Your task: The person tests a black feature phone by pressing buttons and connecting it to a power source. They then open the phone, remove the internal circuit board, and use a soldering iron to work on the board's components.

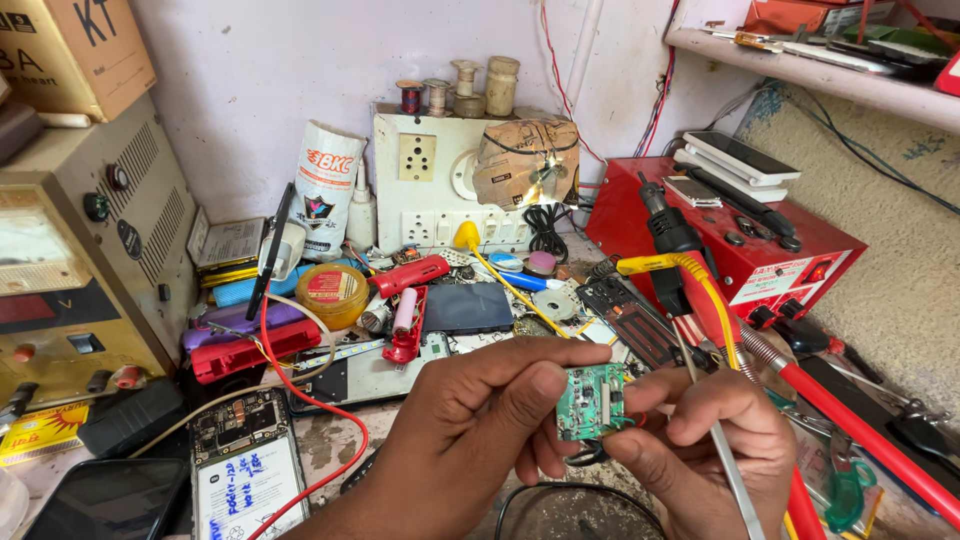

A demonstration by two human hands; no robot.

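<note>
Left hand (470, 420) and right hand (700, 440) both have fingers clamped on a small green circuit board (592, 402), held above the bench's (330, 440) cluttered near edge. A red-handled tool (860, 430) lies just beside the right hand.

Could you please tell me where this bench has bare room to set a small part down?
Little room: one bare worn patch between the opened phone and the left hand. From the yellow tin to the red station, tools and parts crowd the bench.
</note>
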